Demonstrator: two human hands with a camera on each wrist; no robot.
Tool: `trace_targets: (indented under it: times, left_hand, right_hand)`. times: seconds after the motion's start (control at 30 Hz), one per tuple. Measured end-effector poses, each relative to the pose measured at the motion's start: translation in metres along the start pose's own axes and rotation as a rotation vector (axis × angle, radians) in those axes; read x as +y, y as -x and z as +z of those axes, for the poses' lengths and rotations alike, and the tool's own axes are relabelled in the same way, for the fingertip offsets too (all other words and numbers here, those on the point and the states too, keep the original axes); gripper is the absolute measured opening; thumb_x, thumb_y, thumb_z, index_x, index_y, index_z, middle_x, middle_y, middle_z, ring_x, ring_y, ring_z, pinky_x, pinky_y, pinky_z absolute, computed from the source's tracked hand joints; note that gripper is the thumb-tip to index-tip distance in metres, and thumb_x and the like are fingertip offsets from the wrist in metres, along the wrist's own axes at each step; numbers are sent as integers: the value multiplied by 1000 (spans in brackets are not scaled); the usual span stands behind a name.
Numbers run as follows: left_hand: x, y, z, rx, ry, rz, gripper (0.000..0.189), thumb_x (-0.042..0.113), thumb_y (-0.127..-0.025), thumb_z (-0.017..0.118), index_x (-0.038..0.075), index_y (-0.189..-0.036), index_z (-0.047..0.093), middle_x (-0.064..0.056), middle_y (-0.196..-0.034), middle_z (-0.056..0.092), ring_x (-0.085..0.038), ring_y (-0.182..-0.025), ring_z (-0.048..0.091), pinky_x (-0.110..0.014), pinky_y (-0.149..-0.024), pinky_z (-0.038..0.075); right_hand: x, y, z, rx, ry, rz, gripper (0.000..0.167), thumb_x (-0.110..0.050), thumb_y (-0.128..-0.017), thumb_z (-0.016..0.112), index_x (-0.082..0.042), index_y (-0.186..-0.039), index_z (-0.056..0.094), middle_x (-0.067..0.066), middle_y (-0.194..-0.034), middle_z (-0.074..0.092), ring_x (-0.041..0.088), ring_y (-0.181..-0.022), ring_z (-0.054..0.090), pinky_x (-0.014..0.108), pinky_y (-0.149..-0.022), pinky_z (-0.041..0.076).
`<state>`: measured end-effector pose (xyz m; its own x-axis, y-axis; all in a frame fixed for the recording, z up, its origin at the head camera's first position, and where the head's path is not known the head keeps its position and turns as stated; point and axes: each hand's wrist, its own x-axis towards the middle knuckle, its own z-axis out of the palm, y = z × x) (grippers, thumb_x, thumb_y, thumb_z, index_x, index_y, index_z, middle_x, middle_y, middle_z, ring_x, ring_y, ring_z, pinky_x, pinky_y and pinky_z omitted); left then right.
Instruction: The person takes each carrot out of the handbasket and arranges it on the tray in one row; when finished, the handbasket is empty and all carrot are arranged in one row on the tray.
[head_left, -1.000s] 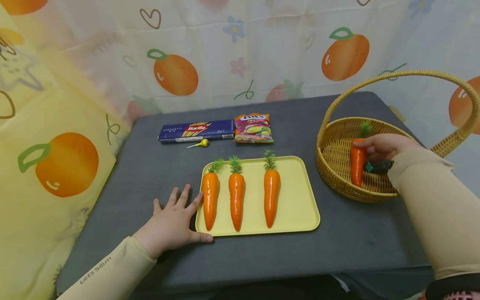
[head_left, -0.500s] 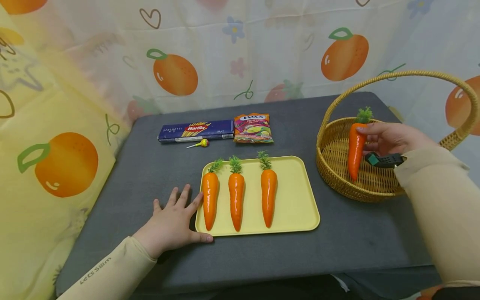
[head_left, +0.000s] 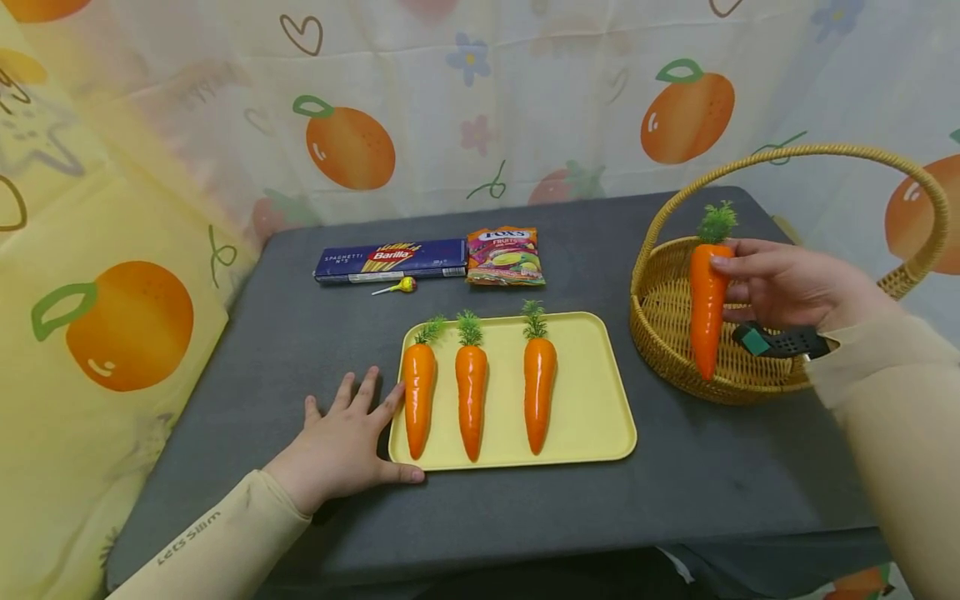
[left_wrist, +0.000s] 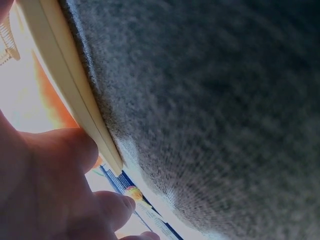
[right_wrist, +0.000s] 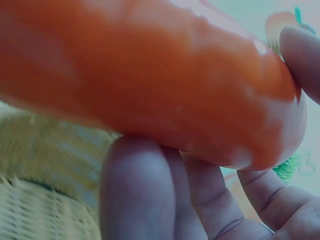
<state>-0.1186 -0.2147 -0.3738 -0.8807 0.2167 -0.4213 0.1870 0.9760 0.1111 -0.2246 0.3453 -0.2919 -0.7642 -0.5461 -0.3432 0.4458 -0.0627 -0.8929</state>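
My right hand [head_left: 795, 279] pinches a toy carrot [head_left: 707, 308] near its leafy top and holds it upright over the wicker basket [head_left: 663, 358]. Filling the right wrist view, the same carrot [right_wrist: 165, 85] lies between the thumb and the fingers. On the yellow tray [head_left: 592, 392] three more carrots lie side by side, tops away from me: a left carrot [head_left: 418, 400], a middle carrot [head_left: 471, 400] and a right carrot [head_left: 538, 396]. My left hand [head_left: 337, 450] rests spread at the tray's left edge, touching it. In the left wrist view its fingers [left_wrist: 75, 147] meet the tray rim [left_wrist: 75, 95].
At the back of the dark cloth-covered table [head_left: 300, 333] lie a blue spaghetti box [head_left: 390, 260], a bag of fruit candies [head_left: 505, 257] and a lollipop [head_left: 401, 286]. The basket's tall handle [head_left: 810, 150] arches above the right hand. A fruit-print curtain [head_left: 480, 100] hangs behind.
The right hand has raised the carrot from inside the basket and brought it slightly toward me. On the tray, the right carrot has shifted slightly. The left hand has stayed put.
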Motion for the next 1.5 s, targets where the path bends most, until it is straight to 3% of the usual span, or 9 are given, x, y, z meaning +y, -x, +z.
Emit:
trace_targets:
  times: [0.13,0.4,0.53,0.73,0.93,1.23,1.5]
  left_hand:
    - [-1,-2,1,-4,-9,-6,135,99,-73,69,23,-177,28,-28,-184,9,-64,-165,7,-97,-113,5]
    - [-1,-4,2,0,-13,-5,135,99,-73,68,23,-178,28,-28,-184,8,-64,-165,6,-97,-113,5]
    - [0,-4,1,-2,-7,-6,136,99,-73,68,24,-178,27,-28,-184,8,-64,-165,6,-97,-113,4]
    - [2,-4,1,1,-4,-4,136,99,-72,69,23,-178,28,-28,-184,8,-64,-165,6,-97,-113,5]
    - [4,-4,1,1,-4,0,136,99,-72,68,24,-178,27,-28,-184,8,-63,-165,6,-97,-113,5]
    - [7,0,0,2,-2,4,135,99,-73,69,24,-178,27,-27,-184,8,-62,-166,5,-96,-114,4]
    - [8,3,0,-13,-2,-6,136,99,-73,68,24,-178,27,-27,-184,7,-63,-166,5,-96,-114,4]
  right_hand:
    - [7,-3,20,-26,4,-23,22,-14,-120,43,-18,-123,64,0,-117,72,19,-102,76,40,-94,65]
    - [28,-22,70,55,95,14,7,-12,-116,56,-13,-123,54,2,-116,72,19,-97,76,40,-89,68]
    - [38,-35,93,74,170,59,21,-14,-114,60,-9,-128,45,2,-118,70,18,-97,75,39,-90,68]
    - [51,-52,119,158,342,110,52,-19,-113,64,0,-151,34,11,-132,63,19,-105,76,43,-100,65]
    - [61,-70,134,245,415,154,55,-22,-111,69,3,-149,39,20,-137,63,22,-105,78,41,-100,65]
    - [75,-89,143,288,483,246,48,-22,-108,74,3,-137,44,20,-128,64,13,-76,68,29,-81,65]
    - [79,-96,148,332,586,274,49,-28,-106,78,4,-132,51,19,-126,62,21,-86,66,29,-75,63]
